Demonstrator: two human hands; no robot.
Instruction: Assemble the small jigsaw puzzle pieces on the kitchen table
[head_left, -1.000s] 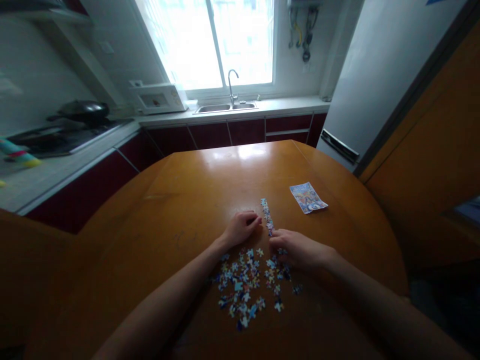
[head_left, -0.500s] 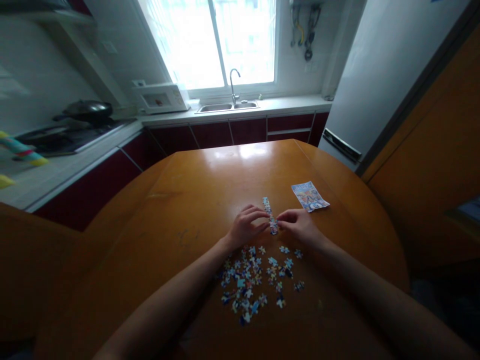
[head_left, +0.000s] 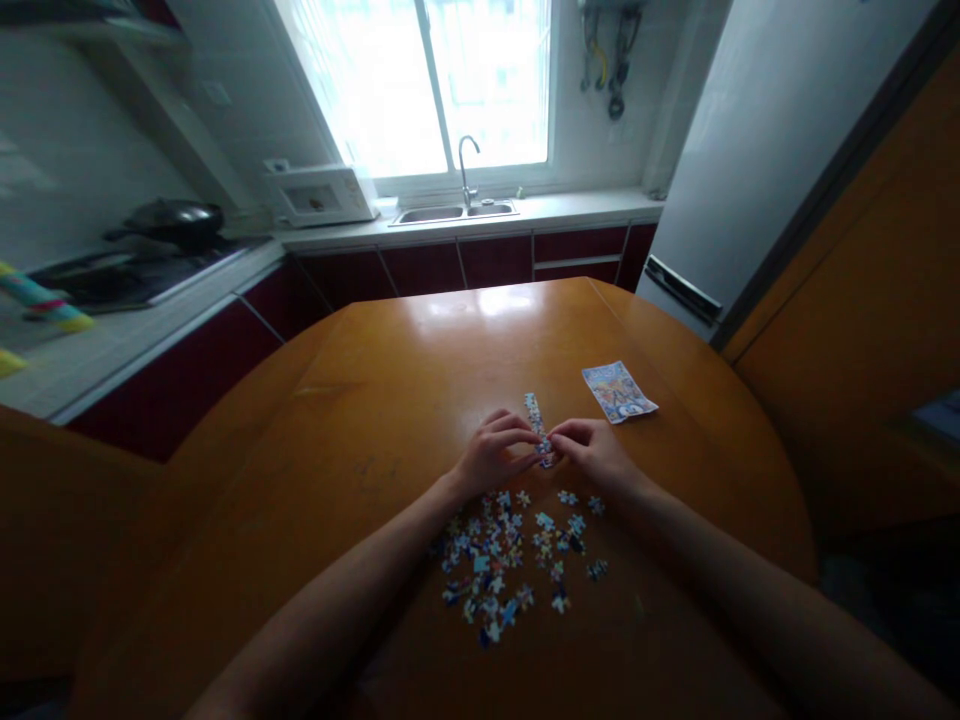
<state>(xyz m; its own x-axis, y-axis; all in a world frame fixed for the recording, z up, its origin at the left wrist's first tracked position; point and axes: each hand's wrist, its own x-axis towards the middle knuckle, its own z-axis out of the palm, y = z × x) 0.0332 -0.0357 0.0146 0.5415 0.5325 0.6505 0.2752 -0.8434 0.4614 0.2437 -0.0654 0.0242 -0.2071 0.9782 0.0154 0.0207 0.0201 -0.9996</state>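
A narrow strip of joined jigsaw pieces (head_left: 533, 407) lies on the wooden table, pointing away from me. My left hand (head_left: 491, 450) rests at its left side, thumb and fingertips bent against the strip's near half. From the right, my right hand (head_left: 596, 452) pinches a jigsaw piece at the strip's edge; the fingertips mostly hide that piece. Closer to me, between my forearms, loose jigsaw pieces (head_left: 491, 555) are scattered in a wide heap. A small printed picture sheet (head_left: 619, 391) with a colourful scene lies beyond my right hand.
The rounded wooden table (head_left: 420, 370) fills the middle. Past it runs a counter with a sink (head_left: 427, 215), a tap (head_left: 466, 170) and a white microwave (head_left: 322, 196). A pan (head_left: 176, 220) sits on the stove at left; a fridge (head_left: 757, 130) stands at right.
My right hand has shifted slightly left, its fingertips now against the strip. My left fingertips have closed in a little on the strip's near part. The loose pieces lie as before.
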